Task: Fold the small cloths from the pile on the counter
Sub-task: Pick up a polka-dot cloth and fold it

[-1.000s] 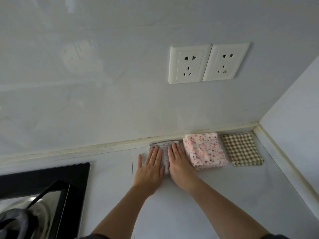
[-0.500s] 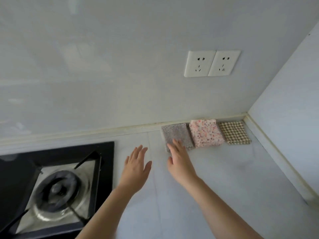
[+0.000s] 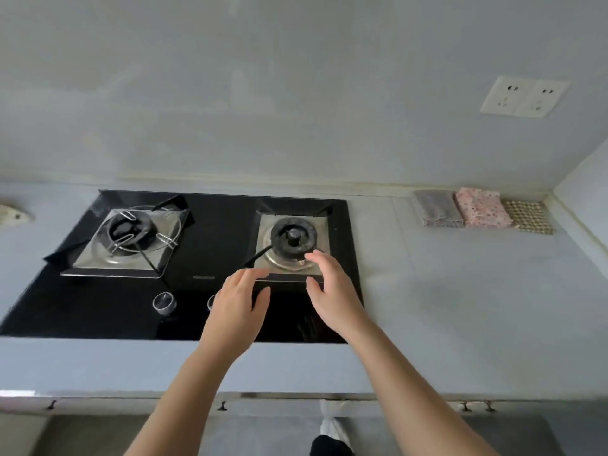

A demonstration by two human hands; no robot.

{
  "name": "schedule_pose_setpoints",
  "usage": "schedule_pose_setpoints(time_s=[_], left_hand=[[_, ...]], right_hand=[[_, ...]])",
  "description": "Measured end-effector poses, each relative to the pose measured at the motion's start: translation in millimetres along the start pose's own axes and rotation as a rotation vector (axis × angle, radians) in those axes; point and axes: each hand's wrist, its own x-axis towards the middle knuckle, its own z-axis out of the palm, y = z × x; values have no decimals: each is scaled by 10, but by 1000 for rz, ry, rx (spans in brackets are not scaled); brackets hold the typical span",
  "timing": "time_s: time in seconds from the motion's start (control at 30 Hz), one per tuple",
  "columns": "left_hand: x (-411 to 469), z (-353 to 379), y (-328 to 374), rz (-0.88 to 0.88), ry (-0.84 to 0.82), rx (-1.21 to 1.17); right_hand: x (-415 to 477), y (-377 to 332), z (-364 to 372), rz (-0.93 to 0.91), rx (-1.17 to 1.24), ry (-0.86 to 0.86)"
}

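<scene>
Hands hover side by side over the front of the hob [image 3: 210,232], the left hand [image 3: 238,299] near a knob [image 3: 164,302] and the right hand [image 3: 332,287] just in front of the right burner [image 3: 292,236], both with fingers loosely apart and holding nothing. Well apart from them, three folded cloths lie edge to edge on the counter [image 3: 460,291] against the wall in the far right corner: grey cloth [image 3: 437,208], pink cloth [image 3: 483,208], checked cloth [image 3: 528,216], below the sockets [image 3: 524,97]

Left hand [image 3: 237,306] and right hand [image 3: 332,291] raised, fingers relaxed, holding nothing
</scene>
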Motion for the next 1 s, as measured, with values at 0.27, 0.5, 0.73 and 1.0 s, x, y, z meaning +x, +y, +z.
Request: schedule_pose_setpoints(time_s=[0.27, 0.5, 0.73, 1.0], left_hand=[[41, -738, -972, -115, 135, -34], [445, -1409, -1978, -205, 153, -9], [706, -2131, -3029, -388, 319, -70], [871, -3020, -4502, -377, 270, 55]], right_hand=[[412, -717, 935, -78, -38, -135], [1203, -1279, 1900, -98, 0, -246], [1882, -1910, 2896, -129, -30, -447], [2388, -2710, 4140, -123, -39, -499]])
